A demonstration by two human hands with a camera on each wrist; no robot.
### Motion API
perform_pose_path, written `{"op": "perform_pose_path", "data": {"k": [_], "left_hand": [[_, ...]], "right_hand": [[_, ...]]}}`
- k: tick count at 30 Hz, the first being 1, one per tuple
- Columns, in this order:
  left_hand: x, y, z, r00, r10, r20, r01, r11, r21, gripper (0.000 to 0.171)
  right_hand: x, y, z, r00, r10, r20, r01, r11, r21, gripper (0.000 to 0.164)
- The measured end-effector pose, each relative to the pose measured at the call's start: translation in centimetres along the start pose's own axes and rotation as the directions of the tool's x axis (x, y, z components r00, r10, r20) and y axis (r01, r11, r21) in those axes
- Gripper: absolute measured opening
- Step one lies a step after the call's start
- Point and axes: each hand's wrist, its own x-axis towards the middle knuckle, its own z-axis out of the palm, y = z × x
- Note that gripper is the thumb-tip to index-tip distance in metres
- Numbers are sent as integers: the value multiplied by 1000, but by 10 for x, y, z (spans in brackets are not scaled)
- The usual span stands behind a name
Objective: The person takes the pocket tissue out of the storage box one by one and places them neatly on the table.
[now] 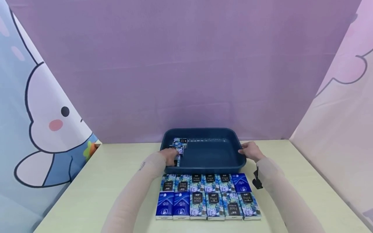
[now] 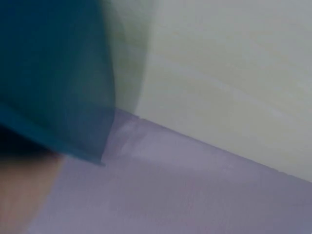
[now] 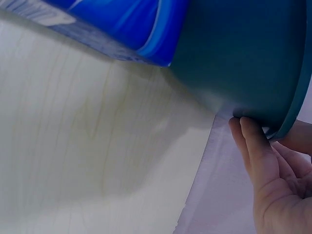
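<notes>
A dark blue plastic tray [image 1: 212, 155] stands at the back of the table. Inside its left end, my left hand [image 1: 168, 156] reaches over the wall and grips a small floral tissue pack [image 1: 180, 149]; its fingertips are partly hidden. Another floral pack [image 1: 181, 141] lies behind it, and one more shows in front, partly covered by the hand. At the tray's right wall, my right hand [image 1: 251, 151] pinches the rim. The right wrist view shows fingers [image 3: 253, 141] against the outside of the wall. Only a blurred edge of the left hand [image 2: 24, 195] appears in the left wrist view.
Two rows of tissue packs lie flat in front of the tray, several floral ones [image 1: 198, 204] and a few plain blue ones [image 1: 181, 204]. A purple cloth backdrop [image 1: 192, 71] rises directly behind the tray. Printed cloth walls flank the pale wooden table [image 1: 116, 174].
</notes>
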Motion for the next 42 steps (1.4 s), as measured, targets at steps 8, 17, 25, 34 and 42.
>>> {"op": "perform_pose_path", "data": {"k": [8,17,25,34,42], "left_hand": [[-16,0,-25,998,40,-48,-39,999,22,77],[-45,-5,-55,995,61,-79,-59,998,31,88],[-76,-3,-71,984,67,-164,-73,997,-28,87],[-120,1,-59,972,85,-220,-85,996,8,87],[-145,-5,-30,967,83,-243,-78,997,29,84]], "right_hand": [[7,1,1,1000,-5,-14,5,1000,8,40],[4,2,-1,1000,-28,1,28,1000,3,42],[5,5,-8,1000,-14,-1,14,1000,5,43],[6,5,-7,1000,-23,6,23,999,23,41],[5,4,-9,1000,-19,-4,19,1000,15,41]]}}
